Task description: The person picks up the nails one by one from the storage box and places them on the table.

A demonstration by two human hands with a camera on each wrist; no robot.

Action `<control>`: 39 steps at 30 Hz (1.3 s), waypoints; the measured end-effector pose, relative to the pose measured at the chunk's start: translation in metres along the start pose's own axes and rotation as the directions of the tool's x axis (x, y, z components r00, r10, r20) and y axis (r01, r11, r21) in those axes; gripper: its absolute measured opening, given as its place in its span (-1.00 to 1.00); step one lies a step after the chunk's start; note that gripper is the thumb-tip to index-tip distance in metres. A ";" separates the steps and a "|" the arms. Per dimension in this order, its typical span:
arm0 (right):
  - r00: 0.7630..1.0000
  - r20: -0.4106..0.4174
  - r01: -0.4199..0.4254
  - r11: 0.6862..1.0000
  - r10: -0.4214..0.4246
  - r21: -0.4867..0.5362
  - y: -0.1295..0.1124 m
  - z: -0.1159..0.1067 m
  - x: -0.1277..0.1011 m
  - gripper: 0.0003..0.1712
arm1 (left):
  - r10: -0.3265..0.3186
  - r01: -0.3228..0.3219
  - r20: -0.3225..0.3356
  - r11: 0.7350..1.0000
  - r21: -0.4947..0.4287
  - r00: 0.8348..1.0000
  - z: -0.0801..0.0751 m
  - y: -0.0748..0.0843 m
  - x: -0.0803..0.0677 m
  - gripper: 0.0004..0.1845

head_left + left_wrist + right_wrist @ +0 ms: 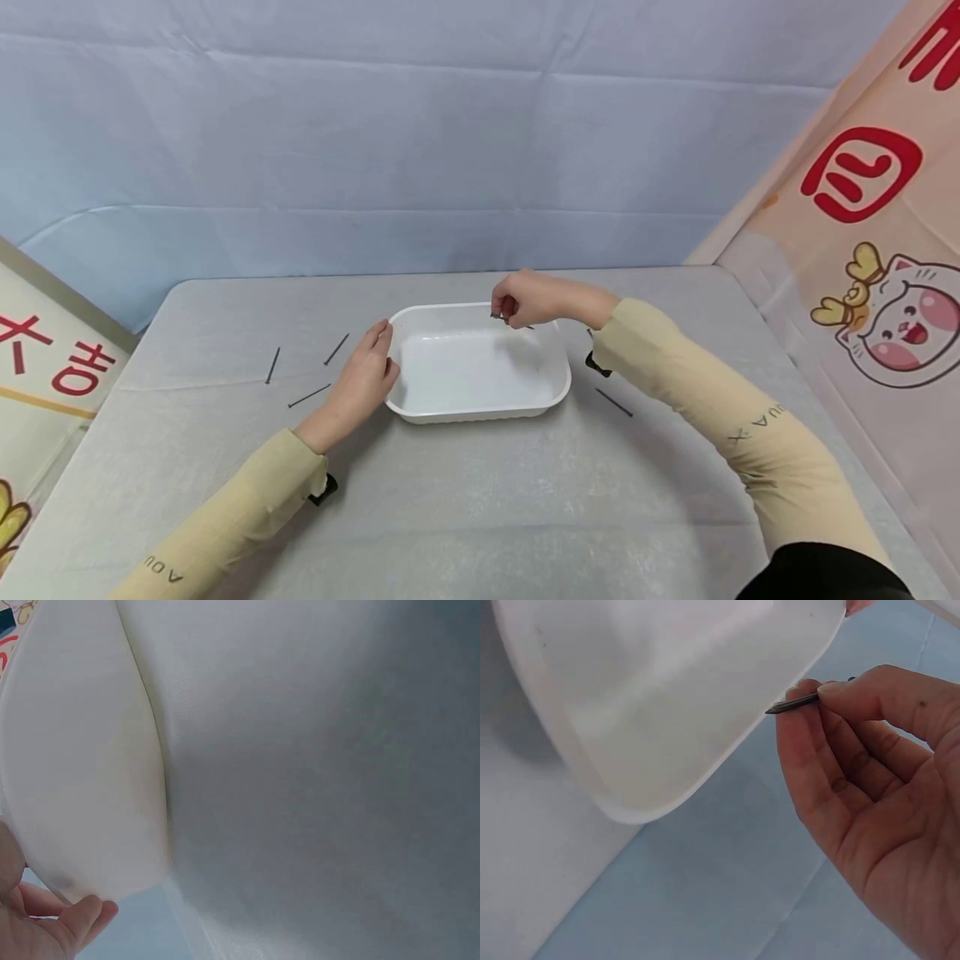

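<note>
Sleeve print: the right forearm reads "AUOA X", seen upside down – the left sleeve shows "AUO" before the frame cuts it off.
Panels: red characters on the left board and on the pink right-hand banner, both only partly in frame; the banner also carries a cartoon cat.
Right hand: over the far rim of the white tray, pinching a dark nail between thumb and fingertips – only its point shows past the fingers.
Left hand: fingers laid loosely straight against the tray's left rim; the left wrist view shows just a few fingertips under the tray's corner.
Tray: mid-table on the grey cloth.
Loose nails: three left of the tray, one to its right.
Hard to make out: black objects at both wrists, mostly hidden by sleeves.
</note>
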State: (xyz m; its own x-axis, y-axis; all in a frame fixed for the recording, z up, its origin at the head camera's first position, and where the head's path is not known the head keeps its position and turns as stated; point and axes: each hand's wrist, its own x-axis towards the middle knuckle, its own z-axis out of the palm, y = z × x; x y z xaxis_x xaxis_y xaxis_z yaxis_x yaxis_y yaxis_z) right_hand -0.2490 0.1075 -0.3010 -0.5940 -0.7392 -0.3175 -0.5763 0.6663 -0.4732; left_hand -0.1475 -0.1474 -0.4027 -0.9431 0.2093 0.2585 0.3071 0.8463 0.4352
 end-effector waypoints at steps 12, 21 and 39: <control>0.998 -0.063 0.001 1.000 0.000 0.024 0.018 -0.006 -0.013 -0.79 | 0.024 -0.024 -0.031 1.000 0.003 0.999 0.001 -0.001 0.002 -0.48; 0.993 -0.120 0.000 0.999 0.005 0.035 0.031 -0.011 -0.024 -0.79 | 0.008 -0.008 -0.018 1.000 0.001 1.000 0.001 -0.002 0.002 -0.47; 0.977 -0.190 -0.081 0.994 0.093 0.069 0.062 -0.017 -0.046 -0.79 | 0.011 -0.011 -0.022 1.000 0.002 1.000 0.000 -0.004 0.006 -0.47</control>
State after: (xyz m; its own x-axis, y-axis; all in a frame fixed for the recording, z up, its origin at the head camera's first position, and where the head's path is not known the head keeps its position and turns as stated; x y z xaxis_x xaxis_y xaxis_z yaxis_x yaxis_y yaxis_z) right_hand -0.2667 0.1844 -0.3018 -0.7404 -0.6422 -0.1982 -0.4865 0.7156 -0.5012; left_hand -0.1546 -0.1497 -0.4031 -0.9364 0.2078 0.2827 0.3174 0.8450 0.4304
